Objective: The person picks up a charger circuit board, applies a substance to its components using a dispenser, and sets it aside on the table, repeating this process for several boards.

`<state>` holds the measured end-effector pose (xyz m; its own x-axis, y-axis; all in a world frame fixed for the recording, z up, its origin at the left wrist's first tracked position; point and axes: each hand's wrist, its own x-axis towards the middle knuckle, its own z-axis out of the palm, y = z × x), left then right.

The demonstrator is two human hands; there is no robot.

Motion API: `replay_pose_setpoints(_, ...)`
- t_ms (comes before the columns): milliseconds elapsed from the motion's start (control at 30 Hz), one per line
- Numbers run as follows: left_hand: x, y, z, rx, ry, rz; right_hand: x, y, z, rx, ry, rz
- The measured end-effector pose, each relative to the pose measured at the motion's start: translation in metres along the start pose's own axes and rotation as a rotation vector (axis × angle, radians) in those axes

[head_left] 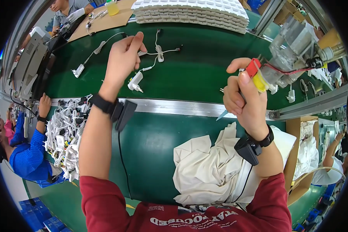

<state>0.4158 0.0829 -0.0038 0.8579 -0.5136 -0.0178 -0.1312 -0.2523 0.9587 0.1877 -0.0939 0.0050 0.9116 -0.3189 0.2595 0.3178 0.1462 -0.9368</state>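
My left hand (123, 56) is over the green belt with its fingers curled closed; what is in them, if anything, is hidden. Beside its fingertips lies a tied white cable (159, 53), joined to a white plug adapter (135, 82). Another white adapter (78, 70) with its cable lies further left. At the right, my right hand (245, 92) is closed around a slim tool whose blue pointed tip (222, 115) sticks out below. Its thumb and forefinger are beside a red and yellow part (255, 73) at a clear-wrapped fixture (292, 48); I cannot tell whether they touch it.
A metal rail (174, 105) divides belt and bench. Tangled white adapters (63, 139) heap at left; crumpled cream cloth (205, 166) lies before me. White trays (191, 15) are stacked at the back. A cardboard box (297, 154) stands right. Co-workers sit at left, far left and right.
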Motion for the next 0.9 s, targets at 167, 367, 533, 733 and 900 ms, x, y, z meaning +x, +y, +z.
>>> replay_pose_setpoints(167,0.076,-0.074,0.001,0.92,0.202,0.741,-0.002,0.003,-0.008,0.028,-0.021,-0.015)
replay_pose_setpoints(367,0.1,-0.07,0.011,1.028,0.011,0.752,-0.004,0.004,-0.01,0.034,0.004,0.008)
replay_pose_setpoints(533,0.114,-0.048,-0.042,0.617,0.407,0.486,-0.002,0.005,-0.01,0.034,0.008,0.007)
replay_pose_setpoints(733,0.036,-0.091,0.015,1.359,0.368,0.902,-0.001,0.005,-0.014,-0.007,0.031,0.0)
replay_pose_setpoints(900,-0.015,-0.066,0.054,0.985,-0.058,0.414,0.001,0.003,-0.007,-0.001,0.066,-0.015)
